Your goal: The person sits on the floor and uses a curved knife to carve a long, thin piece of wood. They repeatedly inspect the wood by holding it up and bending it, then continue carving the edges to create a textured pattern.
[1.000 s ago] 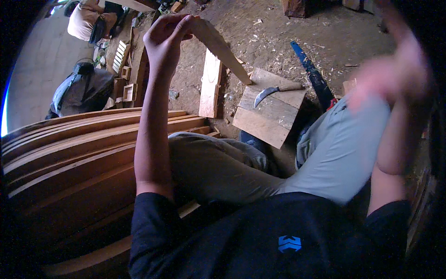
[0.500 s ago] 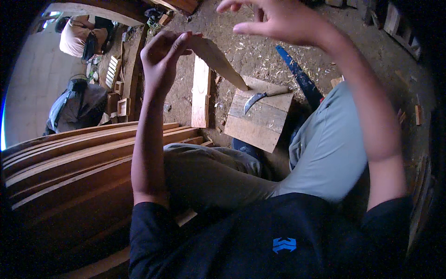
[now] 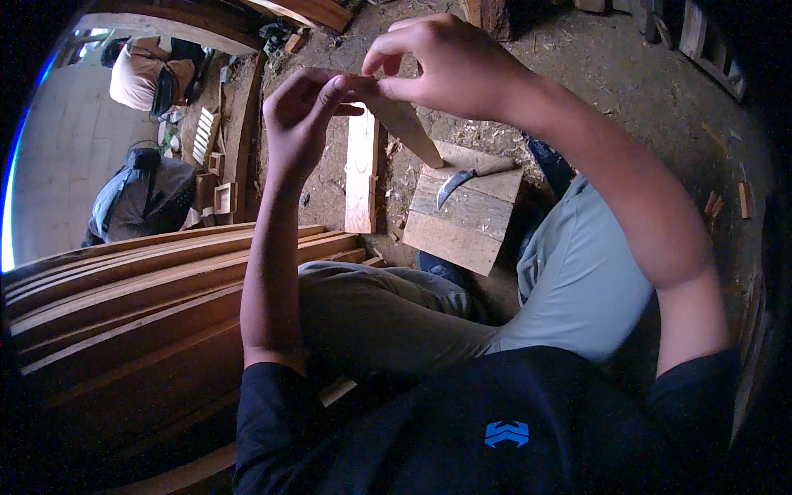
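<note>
A curved knife (image 3: 473,174) lies on the plank platform (image 3: 462,233)

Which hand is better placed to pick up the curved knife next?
Probably the right hand: it looks nearer the curved knife, whose handle points rightward, while the left hand pinches the tapered piece.

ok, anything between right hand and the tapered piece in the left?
Nothing visible. The right hand is at the upper end of the tapered piece, beside the left hand; contact unclear. The curved knife lies apart, on the wooden block.
</note>
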A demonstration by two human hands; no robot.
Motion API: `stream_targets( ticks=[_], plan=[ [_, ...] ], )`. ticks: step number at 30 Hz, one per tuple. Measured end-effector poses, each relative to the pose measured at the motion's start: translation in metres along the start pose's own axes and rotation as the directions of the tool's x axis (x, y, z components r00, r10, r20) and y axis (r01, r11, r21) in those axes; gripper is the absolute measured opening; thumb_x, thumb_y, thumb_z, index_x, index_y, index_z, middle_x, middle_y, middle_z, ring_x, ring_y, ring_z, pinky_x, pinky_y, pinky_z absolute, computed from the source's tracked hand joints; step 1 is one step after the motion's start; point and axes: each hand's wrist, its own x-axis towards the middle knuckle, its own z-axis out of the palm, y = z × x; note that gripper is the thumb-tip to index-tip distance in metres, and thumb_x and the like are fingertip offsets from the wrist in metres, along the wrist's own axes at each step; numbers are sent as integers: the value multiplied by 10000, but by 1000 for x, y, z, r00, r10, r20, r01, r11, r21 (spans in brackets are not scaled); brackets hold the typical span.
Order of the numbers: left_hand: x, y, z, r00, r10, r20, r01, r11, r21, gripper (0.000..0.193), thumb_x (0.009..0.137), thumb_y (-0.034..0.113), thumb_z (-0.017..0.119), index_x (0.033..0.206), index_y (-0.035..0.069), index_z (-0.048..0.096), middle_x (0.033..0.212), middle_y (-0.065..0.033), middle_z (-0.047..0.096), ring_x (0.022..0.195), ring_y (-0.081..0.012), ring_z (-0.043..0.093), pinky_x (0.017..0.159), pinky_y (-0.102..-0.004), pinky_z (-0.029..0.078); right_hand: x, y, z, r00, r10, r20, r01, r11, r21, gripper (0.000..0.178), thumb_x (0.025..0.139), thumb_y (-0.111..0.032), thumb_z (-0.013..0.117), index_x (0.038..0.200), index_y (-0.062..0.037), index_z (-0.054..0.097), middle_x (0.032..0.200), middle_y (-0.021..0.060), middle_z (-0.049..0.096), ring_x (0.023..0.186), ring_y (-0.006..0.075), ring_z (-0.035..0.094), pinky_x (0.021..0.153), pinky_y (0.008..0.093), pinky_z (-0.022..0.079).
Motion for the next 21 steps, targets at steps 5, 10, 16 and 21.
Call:
stream_targets(
  ticks=[5,10,16,21],
  plan=[
    [-1,6,4,999,-23,26,23,999,-35,127,881,42,645,959,-49,601,961,-129,662,874,-185,663,743,-316,590,-2,-2,0,999,-20,-31,20,1000,6,168,813,-208,687,924,-81,689,858,83,679,795,229,666,728,348,514],
    [-1,-3,2,999,-15,41,13,998,55,156,833,-27,677,962,-46,592,939,-129,658,882,-182,665,761,-297,581,-1,-6,-2,998,-38,-56,39,999,13,181,822,-235,695,919,-82,697,839,88,680,773,227,662,707,342,506],
    [0,-3,2,999,-10,44,6,995,96,164,818,-36,689,952,-44,594,916,-119,667,865,-163,667,759,-278,574,0,-7,-3,994,-69,-81,73,996,58,166,824,-221,693,901,-74,699,802,87,673,740,225,653,680,335,493],
    [-2,-2,3,999,-22,48,18,997,74,156,818,-30,692,949,-41,609,918,-118,676,856,-157,668,750,-266,570,1,-10,-4,994,-82,-79,86,995,59,160,831,-217,681,881,-65,688,793,85,659,724,222,645,667,339,488]
  ],
)
